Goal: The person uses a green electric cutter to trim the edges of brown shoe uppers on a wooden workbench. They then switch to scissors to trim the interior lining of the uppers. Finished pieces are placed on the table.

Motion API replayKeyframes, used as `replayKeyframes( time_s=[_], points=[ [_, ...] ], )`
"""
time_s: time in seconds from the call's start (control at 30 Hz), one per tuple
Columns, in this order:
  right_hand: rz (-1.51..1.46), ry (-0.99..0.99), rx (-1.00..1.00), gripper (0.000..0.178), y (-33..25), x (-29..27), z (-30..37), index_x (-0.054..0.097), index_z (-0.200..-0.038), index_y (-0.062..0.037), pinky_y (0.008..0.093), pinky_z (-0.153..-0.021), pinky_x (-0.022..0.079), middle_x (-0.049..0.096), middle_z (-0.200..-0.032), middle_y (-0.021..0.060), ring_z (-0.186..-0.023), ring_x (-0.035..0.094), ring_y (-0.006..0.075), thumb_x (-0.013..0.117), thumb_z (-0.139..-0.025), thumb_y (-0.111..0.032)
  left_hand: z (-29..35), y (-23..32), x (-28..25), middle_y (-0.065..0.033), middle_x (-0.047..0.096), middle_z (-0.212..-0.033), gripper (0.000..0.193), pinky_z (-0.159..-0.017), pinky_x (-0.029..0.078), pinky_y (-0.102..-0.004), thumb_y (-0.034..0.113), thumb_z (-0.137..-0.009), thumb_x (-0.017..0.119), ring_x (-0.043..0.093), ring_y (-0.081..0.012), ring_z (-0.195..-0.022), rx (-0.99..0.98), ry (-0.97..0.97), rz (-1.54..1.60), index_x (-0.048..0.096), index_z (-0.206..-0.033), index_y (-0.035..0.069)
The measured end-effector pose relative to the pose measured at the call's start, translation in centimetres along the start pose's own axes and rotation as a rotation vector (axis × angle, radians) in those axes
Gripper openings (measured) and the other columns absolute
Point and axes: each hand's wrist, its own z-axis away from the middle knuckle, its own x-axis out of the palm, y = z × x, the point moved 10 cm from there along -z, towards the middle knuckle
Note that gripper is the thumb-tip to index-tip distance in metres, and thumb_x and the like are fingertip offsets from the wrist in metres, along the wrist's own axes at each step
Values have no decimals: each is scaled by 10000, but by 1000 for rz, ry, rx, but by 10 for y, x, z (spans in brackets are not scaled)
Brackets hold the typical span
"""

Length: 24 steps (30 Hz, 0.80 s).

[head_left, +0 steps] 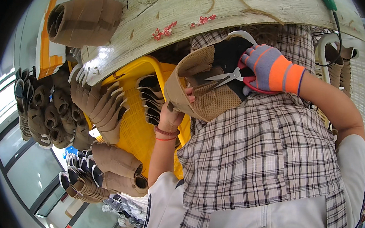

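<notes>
A tan fabric piece [174, 81], curved like a shell, lies over my lap, with tan mesh inside, a black lining and a white curved edge at the far end. My left hand [173, 113] is bare and grips its near left edge, fingertips showing on the inside. My right hand [265, 69], in a grey and orange knit glove, holds red-handled scissors [226, 77]. Their blades are spread apart and point left, inside the hollow of the piece. Whether the blades touch fabric or a thread, I cannot tell.
Ahead stands a whitish worktable [142, 21] with brown string ends and a rolled tan bundle [87, 18]. Left of my lap, a yellow plastic basket [135, 136] holds nested tan pieces [99, 103]. Several more bundles [116, 160] sit beside it. A white crate [357, 76] stands right.
</notes>
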Motion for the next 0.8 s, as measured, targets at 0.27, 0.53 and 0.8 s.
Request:
replayKeyframes(
  time_s=[0.27, 0.53, 0.8],
  points=[
    [-83, -199, -23, 769, -17, 8, -22, 680, -933, -22, 393, -720, 531, 676, -830, 140, -844, 657, 312, 686, -616, -722, 0, 5, 19, -84, 661, -1027, 334, -848, 506, -296, -45, -758, 730, 622, -176, -942, -44, -9, 6, 642, -1079, -23],
    [-142, -340, 63, 632, -22, 18, -26, 691, -924, -47, 400, -649, 529, 678, -778, 152, -745, 668, 325, 698, -687, -632, -1, 2, 8, -77, 658, -988, 312, -847, 522, -306, -87, -743, 718, 630, -184, -936, -22, 46, 66, 649, -1037, -8],
    [-83, -387, 80, 533, -20, 28, -22, 701, -920, -61, 407, -664, 532, 675, -733, 167, -713, 669, 336, 603, -790, -569, -7, -4, 1, -68, 658, -981, 294, -828, 520, -293, -71, -757, 718, 627, -173, -906, -56, 34, 67, 647, -1035, -7]
  ],
)
